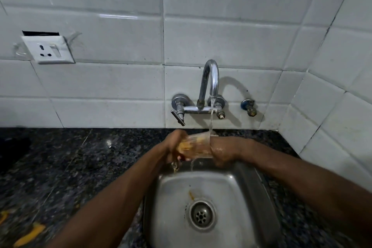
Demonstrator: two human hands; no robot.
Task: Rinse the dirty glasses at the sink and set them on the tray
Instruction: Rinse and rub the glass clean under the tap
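Note:
A clear glass (196, 145) with orange residue lies on its side between both hands, over the back edge of the steel sink (169, 197). My left hand (174, 145) grips its left end. My right hand (222, 152) wraps its right end. Water runs from the chrome tap (211, 80) onto the glass near my right hand and drips into the basin. An orange stain sits beside the drain (201, 215). The tray is not in view.
Dark speckled granite counter (80, 167) surrounds the sink. White tiled wall behind, with a socket (49, 51) at left and a small valve (249, 106) right of the tap. Blurred orange shapes (30, 234) lie at the bottom left.

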